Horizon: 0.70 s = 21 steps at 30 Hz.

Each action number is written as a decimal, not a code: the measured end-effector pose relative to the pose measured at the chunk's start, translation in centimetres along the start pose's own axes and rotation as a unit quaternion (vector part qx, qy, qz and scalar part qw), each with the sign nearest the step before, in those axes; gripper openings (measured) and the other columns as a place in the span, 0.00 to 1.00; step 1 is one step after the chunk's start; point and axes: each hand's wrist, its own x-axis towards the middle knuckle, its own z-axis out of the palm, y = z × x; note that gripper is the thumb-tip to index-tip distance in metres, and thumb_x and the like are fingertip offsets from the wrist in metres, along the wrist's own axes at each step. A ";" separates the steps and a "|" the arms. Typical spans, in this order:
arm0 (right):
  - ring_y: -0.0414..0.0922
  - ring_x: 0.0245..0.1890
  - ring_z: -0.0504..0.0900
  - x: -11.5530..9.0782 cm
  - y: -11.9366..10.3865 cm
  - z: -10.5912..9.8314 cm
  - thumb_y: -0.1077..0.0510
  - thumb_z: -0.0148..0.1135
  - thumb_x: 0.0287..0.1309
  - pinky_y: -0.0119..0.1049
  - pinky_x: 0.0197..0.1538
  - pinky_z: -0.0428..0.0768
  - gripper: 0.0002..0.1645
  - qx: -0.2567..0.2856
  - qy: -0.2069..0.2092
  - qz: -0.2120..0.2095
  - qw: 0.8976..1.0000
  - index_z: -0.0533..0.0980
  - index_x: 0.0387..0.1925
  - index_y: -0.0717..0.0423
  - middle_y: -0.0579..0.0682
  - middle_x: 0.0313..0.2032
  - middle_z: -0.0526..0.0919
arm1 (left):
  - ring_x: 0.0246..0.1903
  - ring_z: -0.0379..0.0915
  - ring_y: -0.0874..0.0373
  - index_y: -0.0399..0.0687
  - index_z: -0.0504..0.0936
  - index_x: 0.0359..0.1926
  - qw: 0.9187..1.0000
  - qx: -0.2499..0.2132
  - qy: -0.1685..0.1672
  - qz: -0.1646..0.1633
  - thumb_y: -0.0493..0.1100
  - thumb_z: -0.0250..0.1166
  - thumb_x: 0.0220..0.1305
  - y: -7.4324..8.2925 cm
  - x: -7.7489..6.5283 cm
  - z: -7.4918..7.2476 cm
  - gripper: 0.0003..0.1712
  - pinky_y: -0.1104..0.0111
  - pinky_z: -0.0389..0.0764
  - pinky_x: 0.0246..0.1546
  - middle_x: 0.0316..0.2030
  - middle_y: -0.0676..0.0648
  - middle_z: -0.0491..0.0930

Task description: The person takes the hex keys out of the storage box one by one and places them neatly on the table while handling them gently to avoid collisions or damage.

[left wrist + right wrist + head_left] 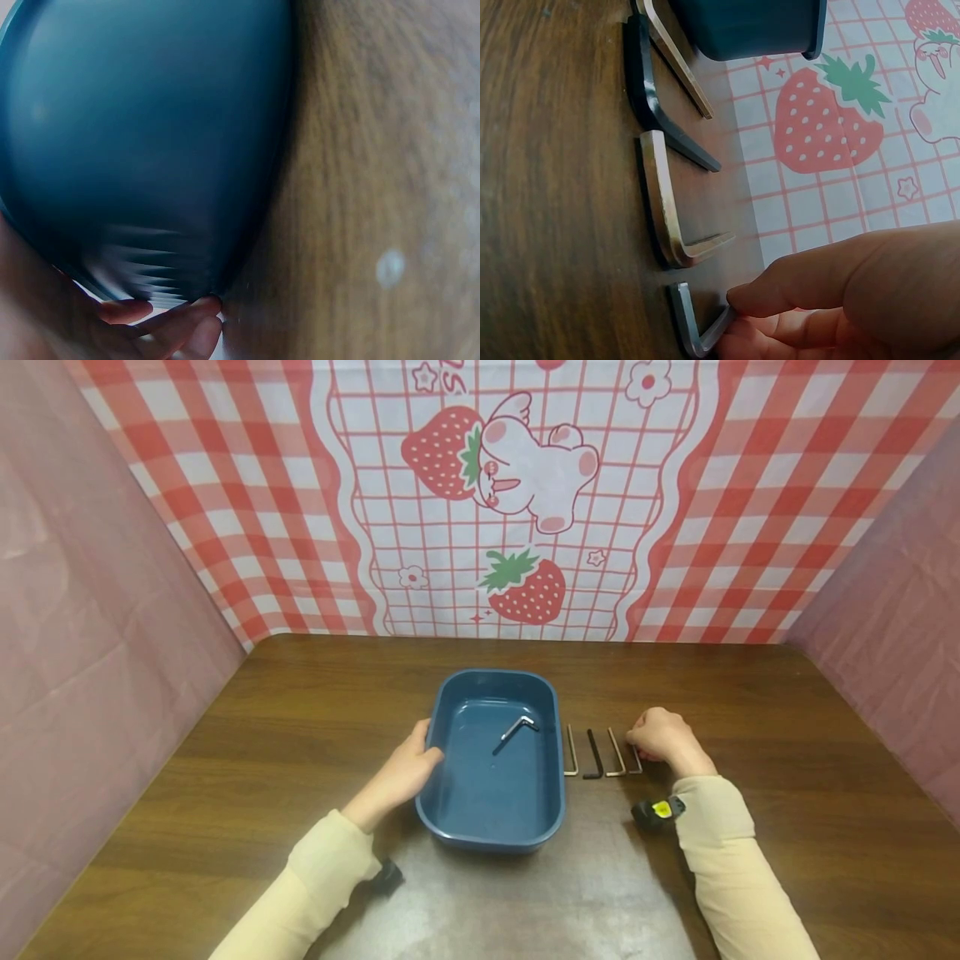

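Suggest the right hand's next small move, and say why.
Probably the right hand should lift the silver hex key and bring it over the tray: thumb and fingers already pinch its end, another hex key lies inside the tray, and the left hand holds the tray's side.

Pink drapes (pixel 97 577) flank a strawberry-printed, red-and-white checked cloth (pixel 517 502) behind a brown wood-grain table (pixel 300 718).
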 end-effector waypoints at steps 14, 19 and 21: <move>0.37 0.13 0.71 0.0 0.0 0.0 0.56 0.52 0.49 0.32 0.22 0.67 0.14 0.004 0.000 0.002 1.000 0.72 0.13 0.54 0.43 0.10 0.73 | 0.57 0.64 0.41 0.37 0.56 0.64 1.000 0.002 -0.003 -0.003 0.39 0.48 0.58 0.1 0.1 0.0 0.31 0.51 0.67 0.56 0.59 0.33 0.65; 0.37 0.13 0.72 -0.1 -0.1 -0.1 0.53 0.53 0.50 0.32 0.23 0.67 0.15 0.006 -0.001 0.004 1.000 0.73 0.14 0.54 0.44 0.11 0.74 | 0.57 0.64 0.42 0.37 0.56 0.64 1.000 0.002 -0.003 -0.003 0.39 0.47 0.58 0.1 0.0 0.0 0.31 0.51 0.67 0.56 0.59 0.34 0.66; 0.38 0.14 0.72 -0.1 -0.1 -0.1 0.52 0.54 0.51 0.32 0.23 0.67 0.17 0.003 0.004 0.001 1.000 0.71 0.11 0.53 0.44 0.10 0.74 | 0.57 0.64 0.42 0.37 0.56 0.64 1.000 0.003 -0.003 -0.004 0.39 0.47 0.58 0.1 0.0 0.0 0.31 0.51 0.67 0.56 0.59 0.34 0.66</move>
